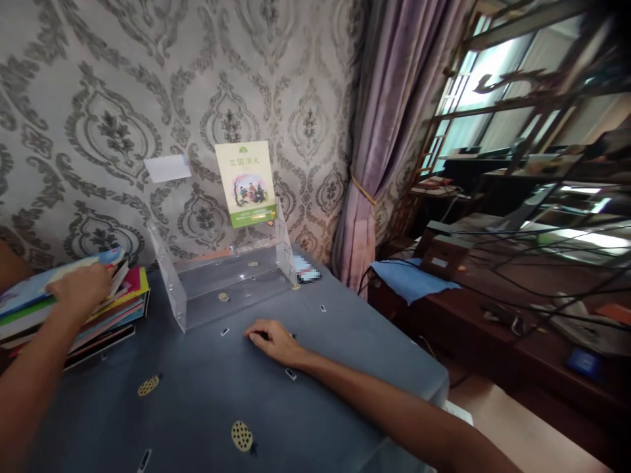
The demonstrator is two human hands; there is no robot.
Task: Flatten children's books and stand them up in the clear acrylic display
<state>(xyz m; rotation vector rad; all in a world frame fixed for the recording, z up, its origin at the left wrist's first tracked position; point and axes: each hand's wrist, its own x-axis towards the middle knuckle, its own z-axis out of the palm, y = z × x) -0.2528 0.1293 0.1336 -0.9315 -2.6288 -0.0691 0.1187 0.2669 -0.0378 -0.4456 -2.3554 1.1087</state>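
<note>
At the left, my left hand (83, 289) is closed over the near edge of a blue and white book (29, 289) on top of a stack of books (118, 309). Its fingertips are partly hidden and slightly blurred. My right hand (273, 341) rests on the dark blue tablecloth (197, 394), fingers curled loosely inward with nothing in them. Just beyond it stands a clear acrylic rack (170, 289) with side walls. A cream and green book (246, 187) with a pictured cover stands upright at the rack's back right.
A patterned wall (148, 79) rises behind the table. To the right of the rack lies a small light-coloured packet (305, 269), its face pixelated. A purple curtain (384, 131) hangs at the table's far corner. Farther right, cables cross a dark red surface (493, 276) holding a blue cloth (414, 279).
</note>
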